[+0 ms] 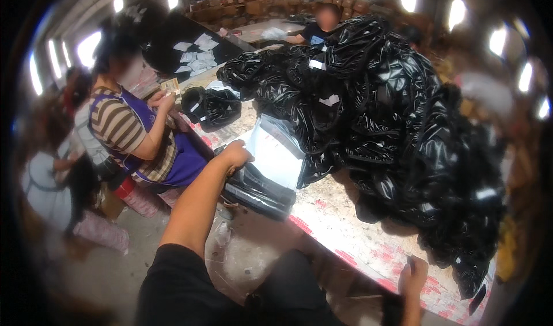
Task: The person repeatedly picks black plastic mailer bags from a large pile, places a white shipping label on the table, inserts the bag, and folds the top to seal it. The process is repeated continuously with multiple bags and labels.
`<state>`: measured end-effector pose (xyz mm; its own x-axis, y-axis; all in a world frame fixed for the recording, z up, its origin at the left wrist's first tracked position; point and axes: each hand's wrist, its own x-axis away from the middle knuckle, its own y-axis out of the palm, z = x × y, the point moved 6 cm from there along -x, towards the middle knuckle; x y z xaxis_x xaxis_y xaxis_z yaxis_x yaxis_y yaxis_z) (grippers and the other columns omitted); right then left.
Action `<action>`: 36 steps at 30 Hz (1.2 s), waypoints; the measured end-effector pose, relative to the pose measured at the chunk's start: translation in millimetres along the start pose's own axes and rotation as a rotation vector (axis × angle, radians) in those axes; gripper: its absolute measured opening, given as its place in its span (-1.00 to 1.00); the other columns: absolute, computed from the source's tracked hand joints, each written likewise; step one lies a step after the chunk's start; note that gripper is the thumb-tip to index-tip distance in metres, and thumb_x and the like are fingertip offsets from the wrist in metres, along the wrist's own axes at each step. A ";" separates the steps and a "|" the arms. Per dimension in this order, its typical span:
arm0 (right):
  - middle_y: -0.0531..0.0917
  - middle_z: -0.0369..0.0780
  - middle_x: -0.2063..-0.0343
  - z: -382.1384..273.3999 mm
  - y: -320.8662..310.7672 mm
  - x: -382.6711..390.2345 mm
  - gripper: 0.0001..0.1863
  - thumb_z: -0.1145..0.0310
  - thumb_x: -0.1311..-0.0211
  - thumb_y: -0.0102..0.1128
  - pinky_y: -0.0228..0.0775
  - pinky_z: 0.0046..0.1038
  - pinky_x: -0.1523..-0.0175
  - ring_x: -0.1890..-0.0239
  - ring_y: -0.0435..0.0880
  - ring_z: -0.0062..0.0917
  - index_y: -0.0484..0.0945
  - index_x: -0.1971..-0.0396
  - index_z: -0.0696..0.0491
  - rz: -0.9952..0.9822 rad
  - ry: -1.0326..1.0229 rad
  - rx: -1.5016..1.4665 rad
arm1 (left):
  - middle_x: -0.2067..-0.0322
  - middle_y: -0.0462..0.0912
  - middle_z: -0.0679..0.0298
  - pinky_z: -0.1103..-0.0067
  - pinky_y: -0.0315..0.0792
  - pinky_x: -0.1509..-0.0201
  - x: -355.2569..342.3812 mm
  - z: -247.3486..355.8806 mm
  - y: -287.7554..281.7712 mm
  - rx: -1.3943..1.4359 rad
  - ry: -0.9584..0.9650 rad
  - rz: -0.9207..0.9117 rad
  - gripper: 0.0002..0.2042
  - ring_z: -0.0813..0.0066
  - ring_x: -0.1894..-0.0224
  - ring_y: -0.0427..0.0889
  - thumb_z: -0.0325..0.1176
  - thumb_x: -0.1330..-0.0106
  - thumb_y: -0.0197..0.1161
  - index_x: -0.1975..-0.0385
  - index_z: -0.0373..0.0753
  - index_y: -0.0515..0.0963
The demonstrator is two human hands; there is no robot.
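White plastic bag (277, 156) at the near edge of the table (340, 228), left of the heap of glossy black garments (368, 104). Through the head camera I see the left hand (235, 154) with its fingers clamped on the bag's left side; a black bundle (259, 196), probably folded garments, lies just below. The right hand (413, 275) is at the table's edge near the heap, fingers curled; I cannot tell whether they grip anything. Beyond the left forearm, a co-worker in a purple apron (187, 167) holds a small card (171, 86).
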<state>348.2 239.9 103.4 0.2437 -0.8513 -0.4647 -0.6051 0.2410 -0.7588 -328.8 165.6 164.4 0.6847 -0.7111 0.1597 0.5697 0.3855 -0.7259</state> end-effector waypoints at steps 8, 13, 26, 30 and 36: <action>0.64 -0.10 0.16 26.3 7.8 8.5 -0.69 0.46 -0.26 0.14 0.52 -0.36 -0.01 0.10 0.62 -0.34 0.54 0.02 0.22 0.019 0.234 -0.319 | 0.05 0.62 0.05 0.29 0.62 0.02 106.8 -24.0 80.9 1.207 -0.190 -0.078 -0.55 0.20 0.03 0.65 -0.70 -0.21 0.19 -0.15 -0.37 0.42; 0.65 -0.01 0.12 -45.6 51.7 16.1 -0.42 0.18 -0.42 0.11 0.58 -0.39 0.20 0.26 0.68 -0.35 0.28 -0.28 0.23 -0.255 0.748 -1.238 | 0.08 0.60 0.19 0.43 0.47 -0.10 193.1 -23.0 153.7 1.283 -0.160 -0.104 -0.55 0.37 0.02 0.57 -0.67 -0.19 0.28 -0.11 -0.33 0.43; 0.62 -0.05 0.02 -79.9 31.0 11.1 -0.48 0.53 -0.22 0.32 0.56 -0.35 -0.06 0.03 0.65 -0.37 0.40 -0.16 0.34 -0.209 0.757 -1.131 | 0.13 0.61 0.20 0.50 0.52 -0.03 298.8 65.7 225.5 0.912 0.148 -0.617 -0.63 0.46 0.10 0.60 -0.57 -0.21 0.37 0.00 -0.36 0.44; 0.67 -0.12 0.11 -23.0 -14.4 13.8 -0.67 0.62 -0.20 0.26 0.56 -0.38 -0.02 0.07 0.66 -0.42 0.59 0.01 0.21 -0.027 0.714 -0.993 | 0.09 0.62 0.12 0.48 0.51 -0.07 301.1 123.5 268.2 0.775 0.151 -0.738 -0.48 0.41 0.06 0.60 -0.45 -0.18 0.44 -0.13 -0.42 0.42; 0.69 -0.12 0.09 62.1 14.4 -24.4 -0.62 0.51 -0.23 0.25 0.48 -0.41 -0.04 0.08 0.65 -0.41 0.53 -0.06 0.24 0.063 0.657 -0.820 | -0.15 0.53 -0.10 0.32 0.39 -0.28 271.7 222.5 283.1 -0.132 0.849 -0.196 -0.30 0.04 -0.19 0.51 -0.04 -0.19 0.41 -0.27 -0.33 0.43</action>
<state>380.6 293.1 75.5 -0.1169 -0.9926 0.0322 -0.9897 0.1137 -0.0868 119.6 212.4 151.1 -0.0187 -0.9746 -0.2233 0.5488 0.1767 -0.8171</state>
